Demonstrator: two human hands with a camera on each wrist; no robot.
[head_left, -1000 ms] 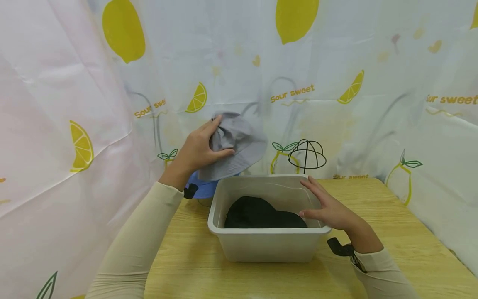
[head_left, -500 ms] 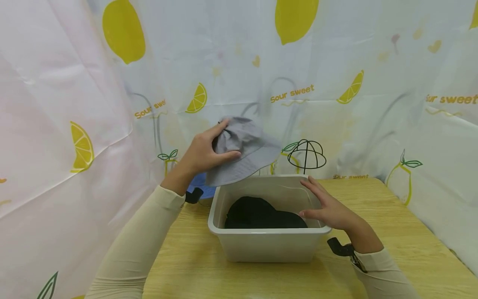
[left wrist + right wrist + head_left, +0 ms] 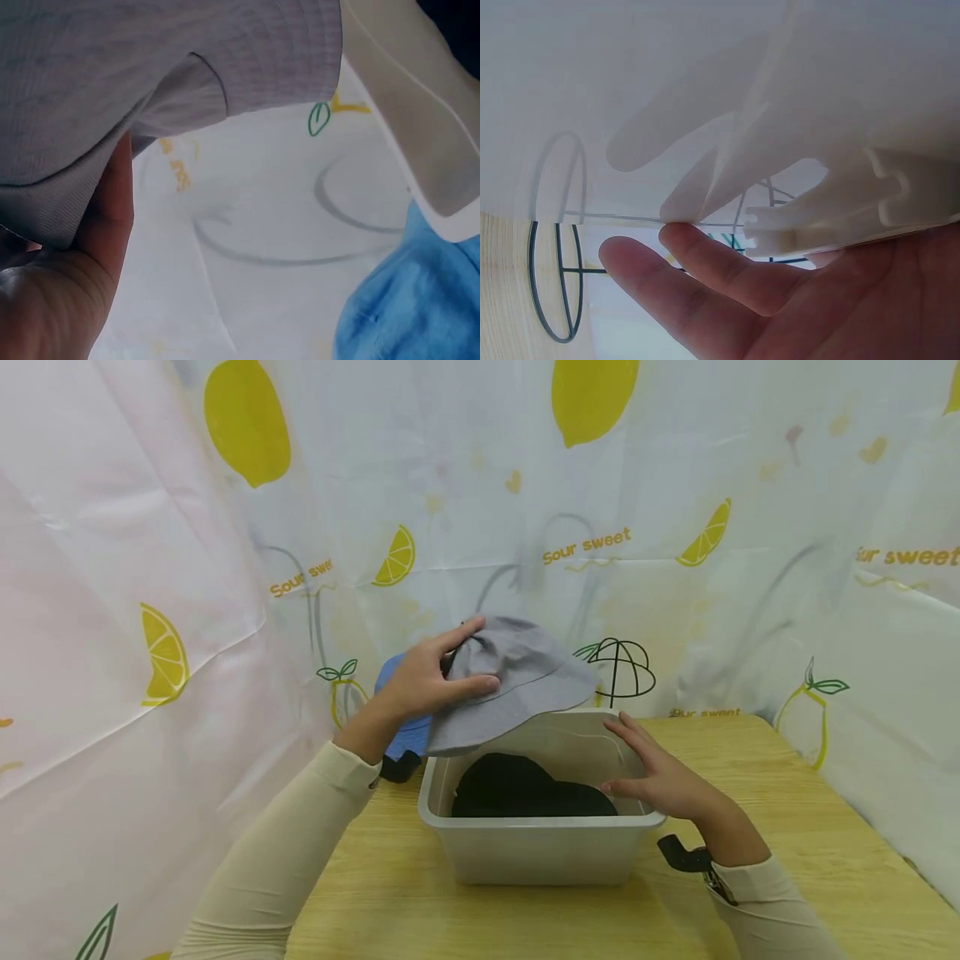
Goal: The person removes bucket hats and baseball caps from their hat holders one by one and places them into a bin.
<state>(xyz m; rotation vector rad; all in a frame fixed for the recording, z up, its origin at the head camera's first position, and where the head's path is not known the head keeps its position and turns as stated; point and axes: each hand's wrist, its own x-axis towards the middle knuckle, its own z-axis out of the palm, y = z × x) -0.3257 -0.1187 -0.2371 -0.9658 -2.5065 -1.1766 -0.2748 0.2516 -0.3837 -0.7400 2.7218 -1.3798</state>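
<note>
A grey bucket hat (image 3: 517,668) hangs over the back left of a pale plastic bin (image 3: 540,852). My left hand (image 3: 423,681) grips its crown, thumb on the near side, brim tilted toward the bin. In the left wrist view, the fingers (image 3: 112,202) go in under the hat's fabric. Inside the bin lies a black cap (image 3: 517,789). My right hand (image 3: 663,783) holds the bin's right wall, thumb inside and fingers (image 3: 705,300) along the outside. A blue hat (image 3: 405,735) stands behind the left hand, partly hidden by it and the grey hat.
A black wire hat stand (image 3: 615,668) rises behind the bin, its lower part hidden. The wooden table (image 3: 765,810) ends at a white curtain (image 3: 465,485) printed with lemons, at the back and sides.
My left hand has carried the grey hat right and down, from above the blue hat to over the bin's back left. More of the blue hat shows. The right hand stays on the bin.
</note>
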